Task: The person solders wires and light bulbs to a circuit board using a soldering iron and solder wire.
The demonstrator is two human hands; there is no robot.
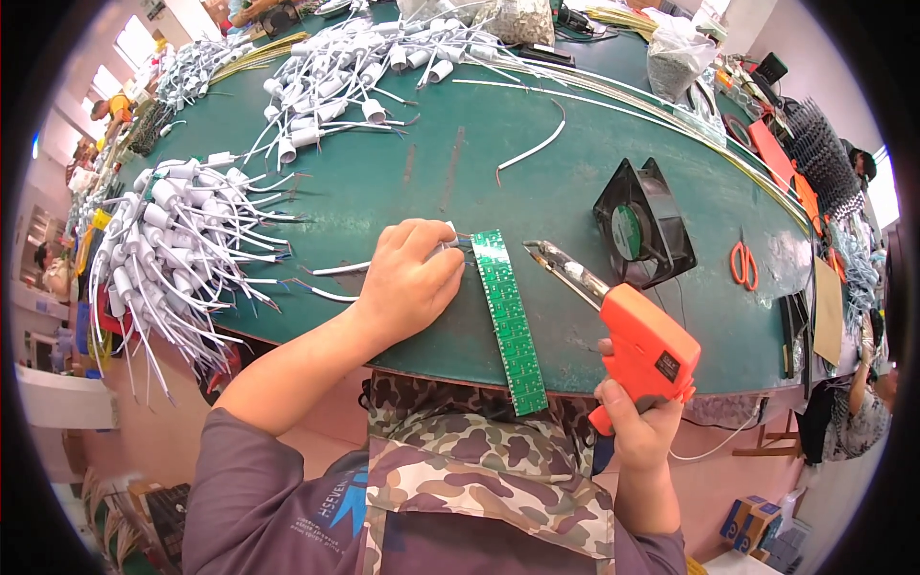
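My left hand (410,276) is closed, its fingers pinched on a white cable whose thin bared wires (464,238) reach the upper left edge of a green circuit board strip (510,321). The strip lies lengthwise toward me, and its near end sticks out past the table edge. My fingers hide most of the cable. In my right hand (640,426) is an orange soldering gun (648,337), gripped by its handle. Its metal tip points up and left, a short way right of the strip's top end and apart from it. White cable pieces (337,270) stick out left of my left hand.
A black cooling fan (640,225) stands right of the soldering gun, with orange-handled scissors (744,264) beyond it. Heaps of white lamp holders with cables (158,230) cover the left and far table. One loose white cable (530,149) lies ahead. Long pale rods curve along the right.
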